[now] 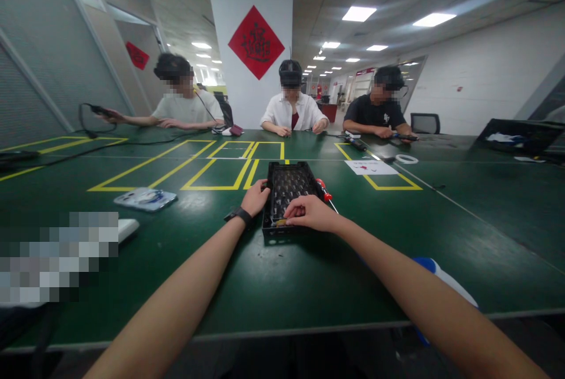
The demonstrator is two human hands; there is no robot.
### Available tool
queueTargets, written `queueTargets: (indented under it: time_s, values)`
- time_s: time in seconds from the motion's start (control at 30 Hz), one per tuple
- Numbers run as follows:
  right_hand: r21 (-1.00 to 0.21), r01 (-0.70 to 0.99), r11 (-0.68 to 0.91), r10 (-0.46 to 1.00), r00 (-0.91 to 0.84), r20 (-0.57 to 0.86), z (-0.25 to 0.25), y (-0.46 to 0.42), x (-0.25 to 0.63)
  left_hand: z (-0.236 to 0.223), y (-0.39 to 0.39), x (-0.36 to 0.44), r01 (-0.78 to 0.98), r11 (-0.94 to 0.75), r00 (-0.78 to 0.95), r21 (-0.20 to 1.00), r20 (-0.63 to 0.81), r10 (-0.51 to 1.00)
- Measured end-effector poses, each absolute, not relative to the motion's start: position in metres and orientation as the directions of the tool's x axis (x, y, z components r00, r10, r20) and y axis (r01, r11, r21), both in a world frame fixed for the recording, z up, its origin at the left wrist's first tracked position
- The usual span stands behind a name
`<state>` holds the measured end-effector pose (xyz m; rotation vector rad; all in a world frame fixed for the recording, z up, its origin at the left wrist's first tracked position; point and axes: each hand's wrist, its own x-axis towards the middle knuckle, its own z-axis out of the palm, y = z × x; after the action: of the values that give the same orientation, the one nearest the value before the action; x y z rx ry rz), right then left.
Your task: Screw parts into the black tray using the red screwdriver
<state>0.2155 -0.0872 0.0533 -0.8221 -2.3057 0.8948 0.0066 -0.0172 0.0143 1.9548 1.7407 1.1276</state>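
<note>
Two hands of mine are at the black tray (266, 231), which sits on the green counter (212, 302) in front of me. My left hand (256, 198) grips its left edge, thumb on the rim and fingers curled at the side. My right hand (311, 212) reaches over the near right corner, fingers bent together by a small yellowish piece (281, 222); whether they pinch it, I cannot tell. Just beside the tray's right side lies a red-handled screwdriver (324, 190).
</note>
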Motion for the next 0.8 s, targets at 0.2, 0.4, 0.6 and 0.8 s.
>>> queueTargets:
  time_s: [0.2,0.4,0.6,0.8]
  values:
    - [-0.729,0.354,0.586,0.690,-0.690,0.220,0.0545,-0.0887,0.2162,0.0123,-0.0146,0.0061,0.702,-0.225,-0.038,0.676,0.351,0.936]
    - [-0.730,0.353,0.585,0.697,-0.680,0.229,0.0559,-0.0906,0.2145,0.0116,-0.0129,0.0059,0.706,-0.219,-0.040,0.673,0.347,0.937]
    - [-0.745,0.338,0.575,0.693,-0.686,0.224,0.0565,-0.0903,0.2150,0.0093,-0.0111,0.0056,0.701,-0.230,-0.042,0.675,0.361,0.932]
    - [-0.765,0.327,0.555,0.688,-0.698,0.200,0.0540,-0.0878,0.2161,0.0094,-0.0116,0.0057,0.692,-0.228,-0.044,0.684,0.356,0.933]
